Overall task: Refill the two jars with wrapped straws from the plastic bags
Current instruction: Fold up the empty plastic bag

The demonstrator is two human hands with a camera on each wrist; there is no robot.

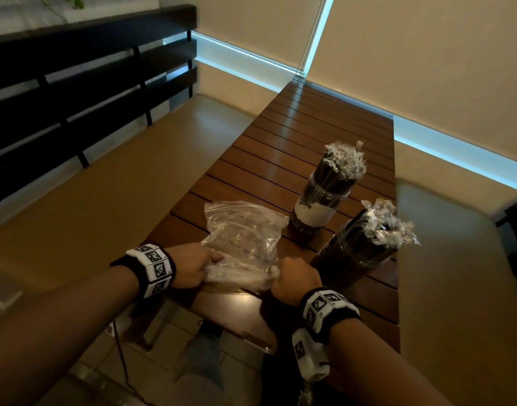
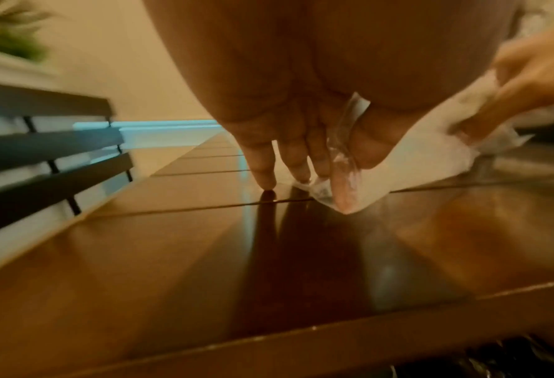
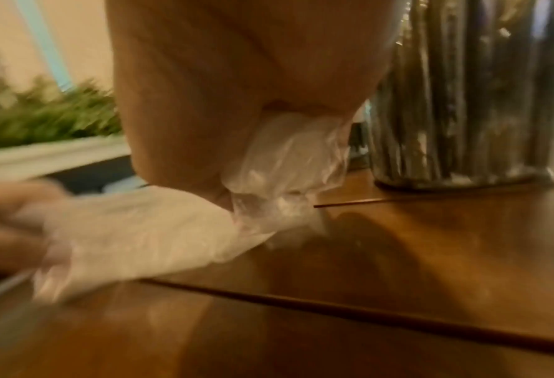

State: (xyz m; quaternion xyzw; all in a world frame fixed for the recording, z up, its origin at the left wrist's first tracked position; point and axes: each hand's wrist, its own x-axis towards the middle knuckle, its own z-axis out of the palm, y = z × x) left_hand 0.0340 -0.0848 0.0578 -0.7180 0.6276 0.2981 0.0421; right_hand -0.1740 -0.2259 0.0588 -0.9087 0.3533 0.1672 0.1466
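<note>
Spanning the head view, the dark brown slatted wooden table (image 1: 295, 133) carries all task items. Two clear cylindrical jars stand on its right side: the near jar (image 1: 354, 259) and the far jar with a white label (image 1: 318, 200), both upright and packed with dark wrapped straws, long axes vertical. The crumpled transparent plastic bag (image 1: 245, 238) lies flat beside them, near the front edge. The left hand (image 1: 193, 268) pinches the bag's near-left corner; only the left wrist view shows the plastic clamped between thumb and fingers (image 2: 340, 189), little finger touching the table. The right hand (image 1: 295, 279) is fisted around the bunched near-right corner (image 3: 285, 179), confirmed by the right wrist view
</note>
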